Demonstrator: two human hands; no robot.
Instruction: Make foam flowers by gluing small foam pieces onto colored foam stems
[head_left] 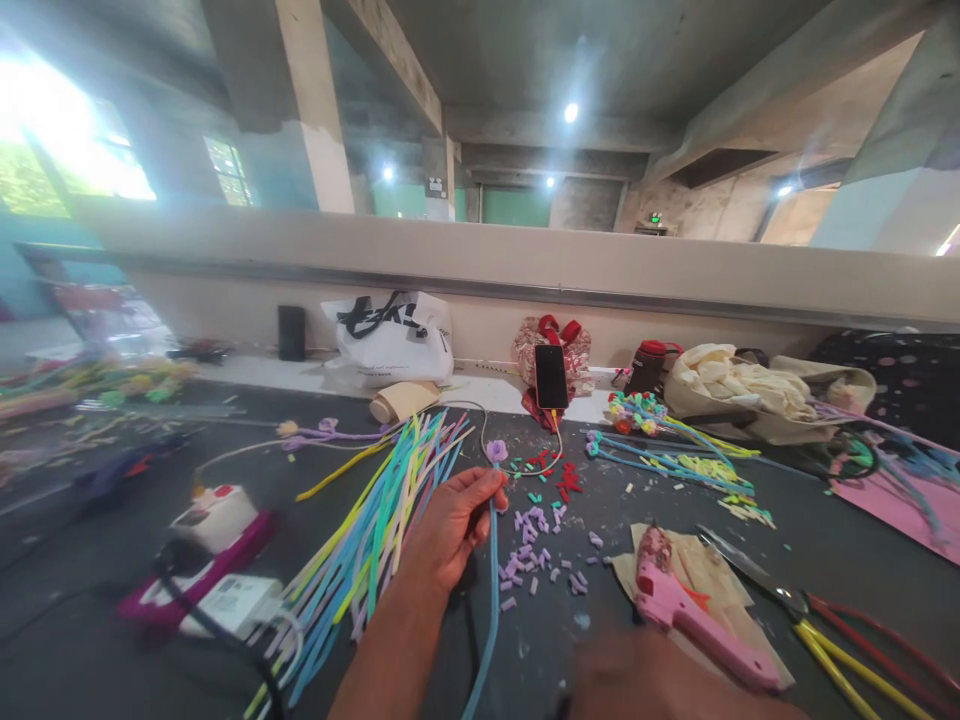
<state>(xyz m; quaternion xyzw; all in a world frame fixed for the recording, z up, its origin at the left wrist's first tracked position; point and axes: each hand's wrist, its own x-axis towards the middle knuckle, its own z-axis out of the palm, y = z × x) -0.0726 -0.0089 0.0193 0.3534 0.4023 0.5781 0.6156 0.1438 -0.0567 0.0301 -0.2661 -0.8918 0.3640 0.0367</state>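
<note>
My left hand (463,515) pinches a blue pipe cleaner stem (493,590) just below a small purple flower (496,452) at its top. The stem hangs down toward the bottom edge. My right hand (660,680) is a blur low in the picture, and its fingers cannot be made out. Close to it lies a pink glue gun (694,620) on a piece of brown paper (724,585). Short purple pieces (529,550) are scattered right of the stem, with red pieces (570,482) beyond them. Left of my left forearm lies a bundle of coloured pipe cleaners (375,530).
Scissors with red and yellow handles (825,630) lie at the right. A power strip (142,605) with plugs and cables sits at the left. A phone (551,377), a white bag (390,345) and finished pipe cleaner flowers (637,412) are farther back.
</note>
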